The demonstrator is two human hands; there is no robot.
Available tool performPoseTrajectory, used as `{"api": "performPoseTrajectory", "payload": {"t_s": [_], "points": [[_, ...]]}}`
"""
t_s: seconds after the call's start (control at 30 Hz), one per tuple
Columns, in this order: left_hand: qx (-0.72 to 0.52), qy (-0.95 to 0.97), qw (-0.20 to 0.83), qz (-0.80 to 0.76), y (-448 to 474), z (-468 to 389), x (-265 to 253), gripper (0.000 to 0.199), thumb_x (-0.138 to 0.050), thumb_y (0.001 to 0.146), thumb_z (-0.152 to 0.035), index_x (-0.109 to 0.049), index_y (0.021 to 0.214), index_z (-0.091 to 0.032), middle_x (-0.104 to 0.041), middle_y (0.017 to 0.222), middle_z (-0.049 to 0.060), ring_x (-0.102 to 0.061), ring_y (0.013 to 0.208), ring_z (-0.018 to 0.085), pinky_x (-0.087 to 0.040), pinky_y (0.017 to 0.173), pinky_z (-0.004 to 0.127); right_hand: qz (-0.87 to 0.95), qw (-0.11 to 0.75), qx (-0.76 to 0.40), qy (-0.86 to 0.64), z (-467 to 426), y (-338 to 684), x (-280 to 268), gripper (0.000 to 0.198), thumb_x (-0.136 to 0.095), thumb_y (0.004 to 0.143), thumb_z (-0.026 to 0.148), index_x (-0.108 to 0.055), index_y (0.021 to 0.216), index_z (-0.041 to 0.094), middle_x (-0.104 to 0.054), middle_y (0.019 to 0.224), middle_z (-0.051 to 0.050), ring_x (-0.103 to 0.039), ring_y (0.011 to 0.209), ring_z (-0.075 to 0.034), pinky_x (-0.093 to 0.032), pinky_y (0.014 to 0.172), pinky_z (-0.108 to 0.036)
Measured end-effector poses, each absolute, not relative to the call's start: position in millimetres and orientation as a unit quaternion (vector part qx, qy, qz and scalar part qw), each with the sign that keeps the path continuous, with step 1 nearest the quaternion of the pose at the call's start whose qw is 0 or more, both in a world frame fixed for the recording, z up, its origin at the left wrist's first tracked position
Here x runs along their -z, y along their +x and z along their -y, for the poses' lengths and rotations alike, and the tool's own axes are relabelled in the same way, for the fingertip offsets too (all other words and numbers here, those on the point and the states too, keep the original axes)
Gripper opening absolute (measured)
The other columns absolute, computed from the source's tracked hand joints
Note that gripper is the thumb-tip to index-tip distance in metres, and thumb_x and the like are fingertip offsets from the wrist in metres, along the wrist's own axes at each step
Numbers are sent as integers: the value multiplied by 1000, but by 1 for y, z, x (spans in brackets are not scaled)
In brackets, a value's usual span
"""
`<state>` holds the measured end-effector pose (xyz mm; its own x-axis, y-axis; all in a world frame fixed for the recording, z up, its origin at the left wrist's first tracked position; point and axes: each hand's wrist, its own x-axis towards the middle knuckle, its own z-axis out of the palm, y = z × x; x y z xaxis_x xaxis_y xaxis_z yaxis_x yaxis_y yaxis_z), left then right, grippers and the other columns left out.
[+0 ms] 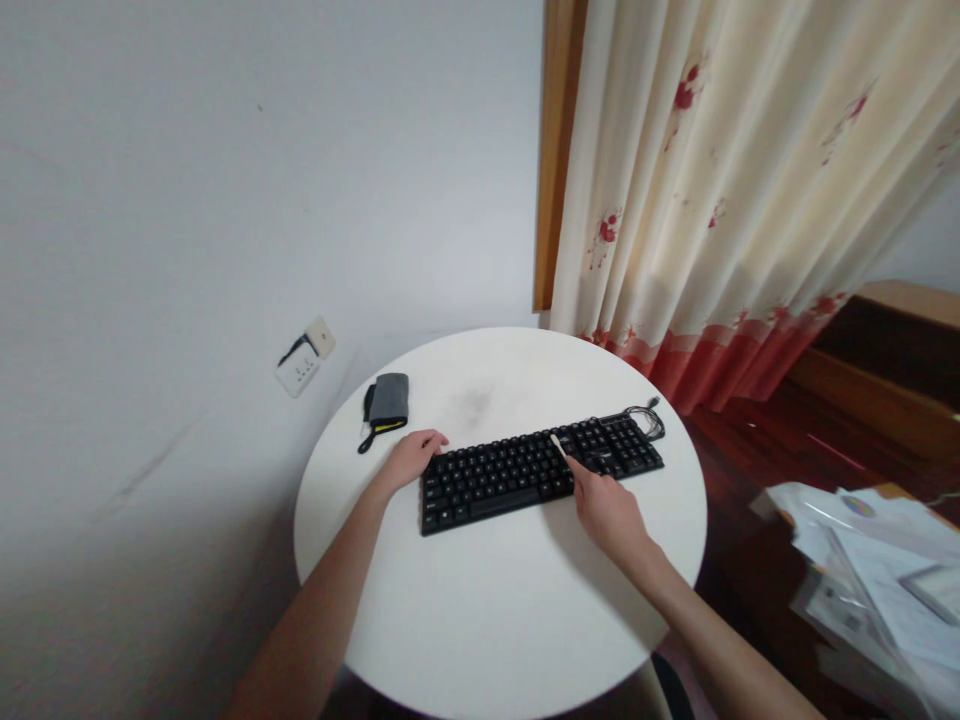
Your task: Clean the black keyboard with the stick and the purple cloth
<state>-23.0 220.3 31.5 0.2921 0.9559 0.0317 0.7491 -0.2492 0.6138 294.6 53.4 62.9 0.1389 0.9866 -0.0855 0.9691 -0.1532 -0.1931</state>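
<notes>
A black keyboard (499, 480) lies slightly slanted on the white round table (480, 600). My left hand (411, 458) is at its far left corner, fingers bent around the edge and gripping it. Over the right part of the keys, my right hand (606, 508) pinches a slim pale stick (559, 446) with a light tip. The tip points away from me and is at the keys; whether it touches them I cannot tell. Most of the stick is hidden in my fingers. The keyboard's coiled cable (651, 422) rests at its far right corner.
A grey pouch (389, 398) with a black strap lies at the table's left back. A wall socket (298, 368) is beyond it. A floral curtain (675, 200) hangs behind at the right. Papers and plastic bags (877, 570) are piled to the right of the table.
</notes>
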Motion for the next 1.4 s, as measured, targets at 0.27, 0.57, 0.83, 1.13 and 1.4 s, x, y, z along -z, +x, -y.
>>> {"api": "performPoseTrajectory", "payload": {"t_s": [0.27, 0.57, 0.83, 1.13, 1.4], "points": [[-207, 760, 253, -562, -23, -222, -31, 45, -37, 85, -46, -72, 88, -18, -70, 79, 5, -63, 76, 23, -44, 70, 30, 649, 43, -95, -753, -42, 297, -62, 48, -24, 99, 27, -38, 146, 28, -72, 93, -10, -68, 81, -25, -42, 68, -31], [-202, 760, 253, -564, -24, -222, -29, 45, -37, 85, -45, -72, 88, -18, -71, 80, 5, -64, 78, 23, -44, 71, 31, 649, 46, -82, -755, -74, 291, -67, 46, -25, 100, 26, -42, 143, 29, -72, 94, -10, -69, 85, -25, -44, 72, -31], [-205, 762, 251, -560, -23, -220, -32, 44, -37, 85, -45, -72, 88, -18, -71, 80, 5, -64, 77, 23, -44, 71, 31, 646, 33, -91, -758, -68, 292, -68, 46, -24, 101, 27, -40, 144, 28, -72, 97, -11, -68, 87, -23, -44, 73, -30], [-206, 762, 256, -558, -22, -219, -33, 45, -37, 85, -46, -72, 88, -18, -71, 79, 5, -65, 79, 24, -46, 73, 32, 642, 39, -104, -758, -23, 300, -56, 48, -26, 101, 26, -37, 147, 28, -72, 91, -11, -68, 81, -24, -42, 70, -30], [-206, 764, 248, -559, -23, -221, -32, 45, -37, 85, -46, -72, 88, -18, -71, 80, 5, -64, 79, 24, -45, 73, 31, 630, 36, -103, -769, -18, 306, -55, 48, -28, 101, 26, -37, 147, 28, -71, 88, -10, -69, 80, -23, -42, 68, -30]]}}
